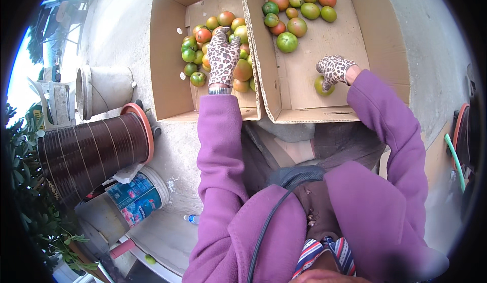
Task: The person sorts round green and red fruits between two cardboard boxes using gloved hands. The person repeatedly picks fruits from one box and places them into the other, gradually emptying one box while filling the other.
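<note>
Both my hands wear leopard-print gloves. My left hand (223,57) lies over a heap of tomatoes in the left cardboard box (170,55), its fingers stretched forward and the thumb apart. Just past its fingertips is a red-orange tomato (225,18); several green ones, such as one green tomato (198,79), lie beside the wrist. In the right cardboard box (335,39), my right hand (335,70) is closed over a green tomato (322,87) near the front, resting at the box floor. More red and green tomatoes (297,27) are grouped at that box's far left.
The two boxes stand side by side, their walls touching. To the left are a white bucket (109,90), a brown ribbed pot (96,143) with an orange rim, and a blue-labelled bucket (137,197). Leafy plants (30,191) line the left edge. A green hose (455,161) is at the right.
</note>
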Action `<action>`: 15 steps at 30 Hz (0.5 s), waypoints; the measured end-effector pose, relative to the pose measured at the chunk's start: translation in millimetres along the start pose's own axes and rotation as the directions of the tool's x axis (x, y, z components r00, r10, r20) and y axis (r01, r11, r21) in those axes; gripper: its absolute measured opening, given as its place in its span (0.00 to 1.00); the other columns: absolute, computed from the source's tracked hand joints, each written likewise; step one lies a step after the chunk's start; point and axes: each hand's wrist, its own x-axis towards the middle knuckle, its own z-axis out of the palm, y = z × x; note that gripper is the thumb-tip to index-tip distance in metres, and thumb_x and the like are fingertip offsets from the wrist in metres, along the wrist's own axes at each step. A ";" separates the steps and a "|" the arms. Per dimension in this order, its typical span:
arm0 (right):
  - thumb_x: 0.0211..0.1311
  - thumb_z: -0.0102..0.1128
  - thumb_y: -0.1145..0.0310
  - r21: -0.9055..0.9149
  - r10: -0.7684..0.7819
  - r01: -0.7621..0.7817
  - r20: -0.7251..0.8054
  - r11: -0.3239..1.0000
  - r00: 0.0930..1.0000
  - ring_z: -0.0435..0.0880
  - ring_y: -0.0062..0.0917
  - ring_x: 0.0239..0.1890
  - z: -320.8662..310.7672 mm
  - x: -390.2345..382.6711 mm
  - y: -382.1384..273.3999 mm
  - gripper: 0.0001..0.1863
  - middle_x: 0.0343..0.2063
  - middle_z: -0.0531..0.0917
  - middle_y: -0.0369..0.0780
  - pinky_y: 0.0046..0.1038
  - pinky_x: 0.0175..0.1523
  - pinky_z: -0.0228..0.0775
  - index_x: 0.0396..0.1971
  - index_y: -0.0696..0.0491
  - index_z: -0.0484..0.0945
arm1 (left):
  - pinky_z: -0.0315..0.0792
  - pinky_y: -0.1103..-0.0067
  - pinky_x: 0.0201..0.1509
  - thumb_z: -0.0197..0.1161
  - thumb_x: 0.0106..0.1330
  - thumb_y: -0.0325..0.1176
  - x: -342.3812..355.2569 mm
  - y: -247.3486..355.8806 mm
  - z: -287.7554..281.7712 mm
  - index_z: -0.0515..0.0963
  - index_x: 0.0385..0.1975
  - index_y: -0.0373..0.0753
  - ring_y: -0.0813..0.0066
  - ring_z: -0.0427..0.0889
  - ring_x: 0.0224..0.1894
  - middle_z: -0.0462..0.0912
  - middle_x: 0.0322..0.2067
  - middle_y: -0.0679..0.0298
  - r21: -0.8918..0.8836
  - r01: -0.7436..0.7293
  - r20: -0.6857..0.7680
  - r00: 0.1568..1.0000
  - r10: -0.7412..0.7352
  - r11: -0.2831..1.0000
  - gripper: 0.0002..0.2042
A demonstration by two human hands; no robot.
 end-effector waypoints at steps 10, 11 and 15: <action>0.37 0.75 0.60 -0.042 0.051 -0.054 -0.071 0.998 0.996 0.83 0.39 0.45 -14.7 4.9 -30.7 0.34 0.43 0.82 0.47 0.37 0.51 0.74 0.48 0.58 0.76 | 0.76 0.73 0.41 0.63 0.60 0.30 12.0 26.1 17.3 0.77 0.43 0.34 0.63 0.82 0.34 0.82 0.35 0.55 -0.392 -0.200 -0.375 0.926 0.042 0.898 0.13; 0.37 0.75 0.60 0.050 0.070 -0.056 -0.352 0.997 0.933 0.82 0.39 0.46 -19.2 1.9 -24.6 0.35 0.44 0.81 0.48 0.36 0.52 0.74 0.50 0.57 0.74 | 0.76 0.75 0.40 0.66 0.58 0.30 11.7 36.4 7.8 0.77 0.44 0.33 0.67 0.81 0.34 0.81 0.36 0.56 -0.356 -0.227 -0.407 0.911 0.068 0.907 0.15; 0.42 0.75 0.63 0.234 0.164 0.106 -0.880 0.966 0.446 0.80 0.37 0.50 -67.0 -22.9 -43.6 0.35 0.47 0.79 0.46 0.34 0.54 0.73 0.54 0.54 0.71 | 0.77 0.80 0.43 0.73 0.52 0.31 0.0 67.0 -10.2 0.74 0.50 0.34 0.79 0.79 0.36 0.80 0.39 0.63 -0.706 -0.065 -0.063 0.998 0.029 0.705 0.25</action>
